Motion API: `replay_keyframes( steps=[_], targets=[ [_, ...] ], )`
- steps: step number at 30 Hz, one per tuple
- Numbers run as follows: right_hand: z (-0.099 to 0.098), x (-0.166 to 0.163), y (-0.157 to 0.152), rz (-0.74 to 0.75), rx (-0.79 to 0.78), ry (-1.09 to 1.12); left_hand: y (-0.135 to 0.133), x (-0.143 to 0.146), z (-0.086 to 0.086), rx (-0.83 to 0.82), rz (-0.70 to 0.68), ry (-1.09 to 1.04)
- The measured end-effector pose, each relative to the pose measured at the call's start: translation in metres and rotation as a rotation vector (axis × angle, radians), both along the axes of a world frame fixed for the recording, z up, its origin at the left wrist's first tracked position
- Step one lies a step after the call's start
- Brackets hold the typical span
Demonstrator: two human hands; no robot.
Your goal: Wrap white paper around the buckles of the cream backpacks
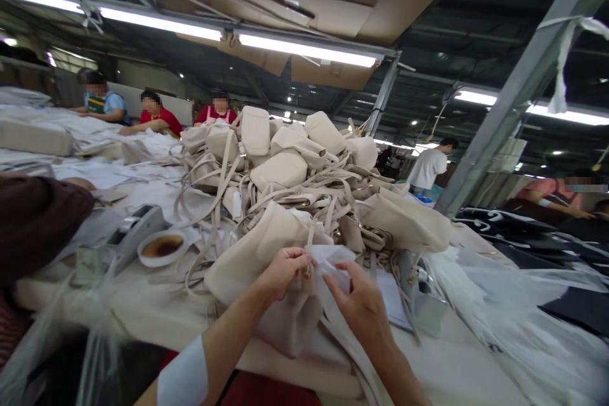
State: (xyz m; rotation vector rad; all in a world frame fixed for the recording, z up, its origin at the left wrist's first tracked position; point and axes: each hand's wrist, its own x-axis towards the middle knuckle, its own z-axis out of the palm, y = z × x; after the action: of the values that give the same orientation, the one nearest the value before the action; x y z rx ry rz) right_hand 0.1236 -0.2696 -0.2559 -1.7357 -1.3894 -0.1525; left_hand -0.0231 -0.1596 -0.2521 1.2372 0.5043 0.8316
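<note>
A beige handbag [290, 323] lies at the table's front edge before me. My left hand [284, 273] is closed in a pinch at the bag's top, on a narrow strap beside a small gold-coloured metal fitting [307, 273]. Against the bag's opening rests a thin, translucent white sheet [333, 257]. My right hand [361, 295] touches this sheet, with thumb and forefinger apart. A long beige strap [349, 349] hangs from the bag below my right wrist. Behind my hands another beige bag [257, 244] leans on a tall heap of similar bags [278, 168].
Left of the heap are a white bowl of brown liquid [162, 246] and a tape dispenser [137, 228]. Clear plastic [514, 311] and black pieces [504, 241] lie to the right. A dark brown sleeve [42, 222] is close on the left. Several people work farther back.
</note>
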Motion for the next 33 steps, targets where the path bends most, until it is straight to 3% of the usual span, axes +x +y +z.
replay_keyframes(
  steps=[4,8,11,15,20,33],
  targets=[
    [0.004,0.018,-0.005,-0.016,0.004,0.736,0.003,-0.001,-0.002,-0.036,-0.009,0.01],
    [0.003,0.03,0.001,0.244,-0.182,1.132,0.005,-0.002,-0.003,-0.027,-0.044,0.025],
    [0.002,0.03,0.01,0.325,-0.157,1.176,0.006,-0.001,-0.005,-0.029,-0.05,0.043],
    [0.008,0.031,0.018,0.277,-0.076,1.15,0.011,0.002,-0.009,-0.029,-0.056,0.074],
    [0.015,0.035,0.019,0.239,-0.087,1.099,0.012,0.001,-0.008,-0.045,-0.047,0.062],
    [-0.005,0.061,0.018,0.315,-0.176,1.075,0.013,0.003,-0.008,-0.041,-0.005,0.129]
  ],
)
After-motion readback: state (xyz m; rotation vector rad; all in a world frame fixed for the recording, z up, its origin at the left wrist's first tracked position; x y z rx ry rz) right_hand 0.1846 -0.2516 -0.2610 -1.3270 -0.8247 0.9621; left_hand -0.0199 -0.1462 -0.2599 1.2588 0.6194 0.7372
